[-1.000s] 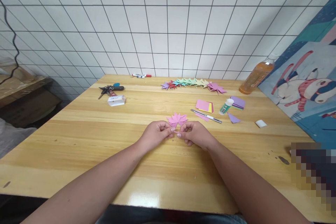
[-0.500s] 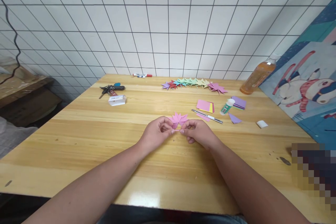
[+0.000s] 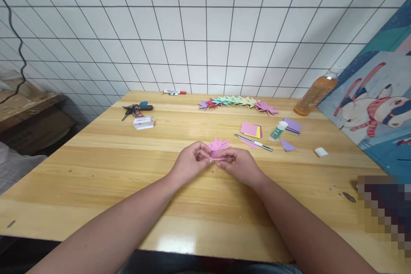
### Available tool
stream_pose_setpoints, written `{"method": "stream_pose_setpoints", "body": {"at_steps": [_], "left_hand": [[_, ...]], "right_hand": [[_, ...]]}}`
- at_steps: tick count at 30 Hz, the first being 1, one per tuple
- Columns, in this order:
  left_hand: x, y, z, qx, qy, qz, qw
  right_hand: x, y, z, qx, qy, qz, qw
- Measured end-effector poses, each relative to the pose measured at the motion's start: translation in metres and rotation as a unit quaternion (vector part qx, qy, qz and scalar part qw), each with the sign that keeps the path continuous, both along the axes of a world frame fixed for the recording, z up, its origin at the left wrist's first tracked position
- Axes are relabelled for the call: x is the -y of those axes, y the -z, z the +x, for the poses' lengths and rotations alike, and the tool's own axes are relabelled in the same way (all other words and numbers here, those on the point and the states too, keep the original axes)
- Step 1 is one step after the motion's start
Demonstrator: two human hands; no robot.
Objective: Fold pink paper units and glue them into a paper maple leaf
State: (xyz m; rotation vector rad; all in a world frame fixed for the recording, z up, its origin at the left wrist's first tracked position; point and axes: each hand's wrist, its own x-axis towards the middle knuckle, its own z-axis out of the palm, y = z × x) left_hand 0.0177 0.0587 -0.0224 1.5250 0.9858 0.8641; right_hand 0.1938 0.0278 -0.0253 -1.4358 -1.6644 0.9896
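Well, my left hand (image 3: 192, 158) has its grip closed on one end of a thin pink paper piece (image 3: 220, 159), seen edge-on between my hands over the worktop (image 3: 144, 214). Just beyond sits a pink folded-paper fan (image 3: 218, 143), partly behind my fingers; a bumped knuckle could skew its points. My right hand (image 3: 242, 165) meets the piece's other end, though I can't tell whether it pinches or merely braces; uneven pressure could crease the paper crookedly. Farther right, a careless sweep could catch the craft knife (image 3: 253, 142).
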Motion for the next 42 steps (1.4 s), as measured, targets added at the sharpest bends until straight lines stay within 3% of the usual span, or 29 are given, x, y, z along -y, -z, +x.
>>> {"method": "stream_pose_setpoints", "body": {"at_steps": [7,13,18,30,37,39,42], "left_hand": [[-0.003,0.002,-0.001,0.023,0.014,-0.019,0.999],[-0.005,0.002,-0.005,0.042,0.021,-0.069,0.997],[-0.003,0.000,-0.004,0.066,0.023,-0.100,0.993],[-0.002,0.002,-0.001,0.052,0.041,-0.070,0.995],[0.000,0.002,-0.004,-0.103,0.081,0.039,0.991],[-0.001,0.002,-0.005,-0.113,0.074,0.042,0.990],[-0.003,0.001,-0.005,-0.067,0.062,0.008,0.996]], "right_hand": [[0.000,-0.004,0.002,0.004,-0.013,0.005,1.000],[0.004,-0.009,0.007,0.122,-0.079,0.143,0.979],[0.004,-0.008,0.005,0.158,-0.057,0.167,0.971],[0.004,-0.008,-0.002,0.060,-0.009,0.095,0.994],[0.004,-0.011,0.002,0.089,-0.023,0.128,0.988],[0.003,-0.012,0.003,0.055,-0.012,0.111,0.992],[0.001,-0.012,0.005,-0.076,0.025,0.027,0.996]]}}
